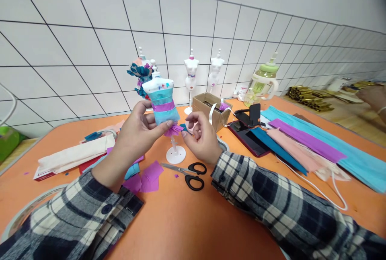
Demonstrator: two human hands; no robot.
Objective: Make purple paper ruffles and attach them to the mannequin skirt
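Head view: left grip (140, 129) holds mannequin (158, 85) behind scissors (194, 175); right grip (201, 137) curled beside purple fringe (172, 131), I can't tell if loaded. Blue-purple wrap (165, 116) looks done, fringe partial, purple squares (152, 176) loose.

No text, label, brand, number or sign can be read anywhere in this view.

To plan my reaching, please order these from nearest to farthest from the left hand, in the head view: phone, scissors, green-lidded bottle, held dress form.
From the left hand:
1. Held dress form: in its grip.
2. Scissors: to its lower right.
3. Phone: farther right.
4. Green-lidded bottle: back right.
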